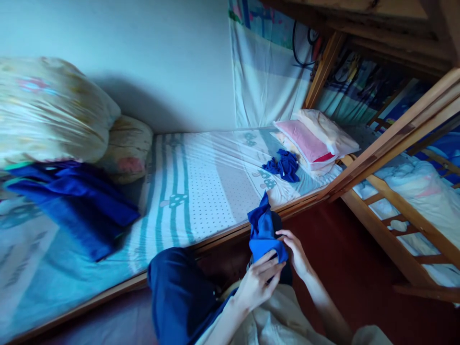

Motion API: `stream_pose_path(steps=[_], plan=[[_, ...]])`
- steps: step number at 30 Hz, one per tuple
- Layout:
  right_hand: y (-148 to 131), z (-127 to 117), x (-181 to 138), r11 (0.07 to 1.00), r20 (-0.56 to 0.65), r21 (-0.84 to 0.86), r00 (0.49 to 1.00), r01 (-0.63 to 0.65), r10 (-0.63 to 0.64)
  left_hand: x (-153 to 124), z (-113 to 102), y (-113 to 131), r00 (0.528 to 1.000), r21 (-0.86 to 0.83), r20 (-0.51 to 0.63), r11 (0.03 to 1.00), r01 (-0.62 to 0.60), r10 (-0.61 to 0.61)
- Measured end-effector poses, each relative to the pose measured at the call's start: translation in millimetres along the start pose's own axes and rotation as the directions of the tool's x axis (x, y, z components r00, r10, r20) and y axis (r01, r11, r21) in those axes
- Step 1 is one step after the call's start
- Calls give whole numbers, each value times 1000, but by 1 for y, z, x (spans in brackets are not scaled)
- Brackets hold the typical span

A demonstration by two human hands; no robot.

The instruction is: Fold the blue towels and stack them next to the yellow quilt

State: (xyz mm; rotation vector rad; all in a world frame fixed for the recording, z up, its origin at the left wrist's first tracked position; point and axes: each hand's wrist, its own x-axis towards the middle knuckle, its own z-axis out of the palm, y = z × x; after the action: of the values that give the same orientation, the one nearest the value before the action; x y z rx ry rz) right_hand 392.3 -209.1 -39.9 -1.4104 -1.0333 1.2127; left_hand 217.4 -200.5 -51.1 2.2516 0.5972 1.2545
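Beige cloth (280, 316) on lap, nearest, below bed (201, 191) edge. Left hand (257, 282) and right hand (296, 251) just off bed's near rail, fingers of both closed on small blue cloth (264, 232). At bed's right end: crumpled blue cloth (283, 166) beside folded pink stack (316, 139). At bed's left end: dark blue blanket (79, 201).

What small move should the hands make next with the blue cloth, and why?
Probably fold the loose upper end down onto the lower part. The left hand and the right hand both pinch the blue cloth at its bottom, where it looks already doubled, while its top corner stands free beside the bed.
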Motion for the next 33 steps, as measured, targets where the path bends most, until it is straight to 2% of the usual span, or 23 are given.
stream_pose_path(steps=[2, 4, 6, 8, 13, 16, 20, 23, 25, 27, 30, 33], plan=[[-8, -3, -2, 997, 35, -72, 999, 11, -8, 0, 2, 1, 999, 3, -44, 1000, 0, 0], [-16, -3, -7, 991, 128, -126, 991, 46, -29, -1, 3, 1, 998, 13, -66, 1000, -6, 7], [-24, -1, -13, 983, 229, -161, 973, 83, -44, -2, 3, 1, 999, 28, -49, 999, -21, 22], [-27, 1, -17, 976, 260, -193, 964, 104, -51, -2, 1, 2, 999, 44, -18, 999, -32, 33], [-20, 3, -13, 990, 167, -136, 986, 38, -15, 2, -4, 7, 998, 42, 20, 997, -68, 67], [-17, 5, -9, 992, 113, -122, 993, 44, -31, 3, -8, 9, 998, 67, -52, 997, -44, 48], [-24, 11, -10, 984, 84, -162, 994, 76, -63, -4, -14, 2, 973, 82, -228, 995, 65, -44], [-32, 14, -13, 976, 124, -203, 991, 81, -56, -8, -21, -11, 937, 149, -301, 962, 231, -178], [-38, 12, -15, 964, 171, -238, 982, 115, -74, -8, -26, -21, 930, 158, -240, 934, 322, -280], [-43, 8, -16, 948, 243, -281, 966, 152, -84, -5, -31, -31, 931, 89, -124, 930, 356, -344], [-49, 1, -17, 932, 342, -317, 938, 178, -63, 2, -37, -38, 928, -101, 56, 923, 372, -368], [-53, -5, -19, 919, 344, -333, 934, 212, -91, 12, -37, -34, 900, -195, 154, 881, 431, -407]])
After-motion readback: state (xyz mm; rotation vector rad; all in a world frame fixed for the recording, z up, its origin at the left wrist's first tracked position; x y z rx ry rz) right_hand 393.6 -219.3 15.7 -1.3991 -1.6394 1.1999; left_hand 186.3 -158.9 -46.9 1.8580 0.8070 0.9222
